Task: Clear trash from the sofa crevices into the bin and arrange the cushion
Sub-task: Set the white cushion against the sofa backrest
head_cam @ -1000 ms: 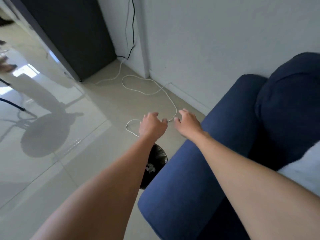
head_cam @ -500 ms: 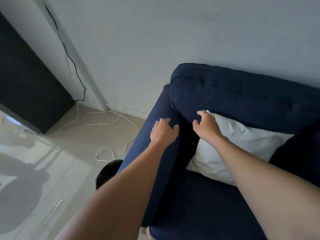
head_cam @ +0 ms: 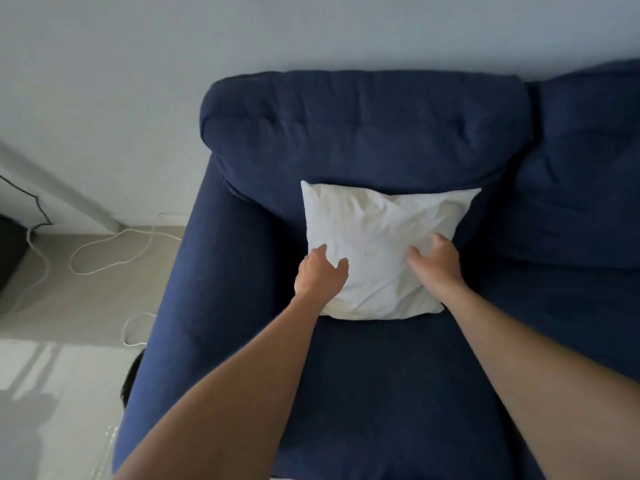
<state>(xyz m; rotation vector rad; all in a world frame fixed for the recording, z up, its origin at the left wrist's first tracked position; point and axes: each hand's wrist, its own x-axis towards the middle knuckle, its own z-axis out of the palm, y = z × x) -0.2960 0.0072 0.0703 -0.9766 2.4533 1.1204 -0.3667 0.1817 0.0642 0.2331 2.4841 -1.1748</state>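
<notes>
A white cushion [head_cam: 377,244] leans against the backrest of the navy sofa [head_cam: 363,133], its lower edge on the seat. My left hand [head_cam: 320,276] lies at the cushion's lower left edge, fingers spread and thumb on the fabric. My right hand [head_cam: 437,260] presses on the cushion's right side with fingers slightly curled. Neither hand has closed around it. A sliver of the black bin [head_cam: 130,377] shows on the floor beside the left armrest, mostly hidden by it. No trash is visible.
The sofa's left armrest [head_cam: 214,289] stands between the seat and the bin. A white cable [head_cam: 104,258] loops over the tiled floor along the wall. A dark cabinet [head_cam: 8,258] sits at the far left edge. A second backrest cushion [head_cam: 581,174] continues to the right.
My view swung right from the floor and bin to the sofa seat. Both hands moved from above the armrest onto the white cushion.
</notes>
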